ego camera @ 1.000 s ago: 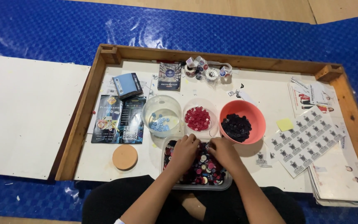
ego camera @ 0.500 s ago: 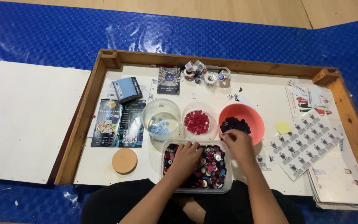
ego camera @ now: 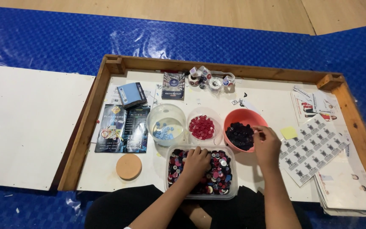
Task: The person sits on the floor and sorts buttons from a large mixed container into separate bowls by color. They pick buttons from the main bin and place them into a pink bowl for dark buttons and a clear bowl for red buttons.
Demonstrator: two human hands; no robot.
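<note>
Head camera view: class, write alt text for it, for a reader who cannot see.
A person's left hand rests in a clear tub of mixed buttons while the right hand reaches over an orange bowl of dark buttons. Bowls of red buttons and blue buttons stand alongside.

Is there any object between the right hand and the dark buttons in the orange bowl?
Nothing visible is in the way. The right hand is at the rim of the orange bowl, its fingers over the dark buttons. The left hand is apart, in the tray of mixed buttons.
</note>
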